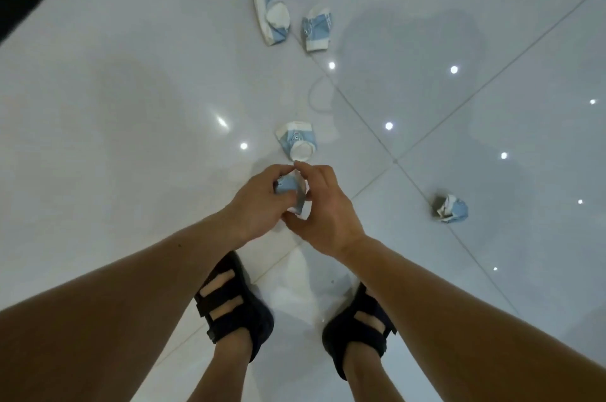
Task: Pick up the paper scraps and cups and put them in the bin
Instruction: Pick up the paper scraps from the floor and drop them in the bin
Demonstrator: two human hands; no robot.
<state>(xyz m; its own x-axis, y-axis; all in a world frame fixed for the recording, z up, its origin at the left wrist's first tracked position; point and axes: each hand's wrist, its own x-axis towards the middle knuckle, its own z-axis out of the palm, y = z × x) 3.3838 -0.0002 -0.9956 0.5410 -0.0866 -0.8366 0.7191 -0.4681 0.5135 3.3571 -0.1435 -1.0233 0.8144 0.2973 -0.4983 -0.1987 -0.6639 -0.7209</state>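
Pale blue and white paper is what both hands close on: the left hand (259, 201) and right hand (323, 205) meet above the glossy white tiled floor (131, 106), fingers curled round one crushed blue-and-white paper cup (290, 190) held between them; which hand bears most of it I cannot tell. Four more cups lie on the tiles; the nearest crushed cup (296, 141) rests on its side just beyond the fingertips, base toward the person; two flattened cups sit further off, the far-left cup (271, 18) just beside the far-right cup (316, 28); a crumpled cup (451, 208) lies well apart to the right. The person's feet in dark strapped sandals (234, 300) stand below the hands. No bin shows in this view, and no loose scraps that I can make out.

The step in hand looks like gathering; one cup is secured, the rest uncollected. The next move probably calls for shifting the held cup into one hand, freeing the other to reach forward for the nearest cup; thin crushed paper should pinch easily by its rim.
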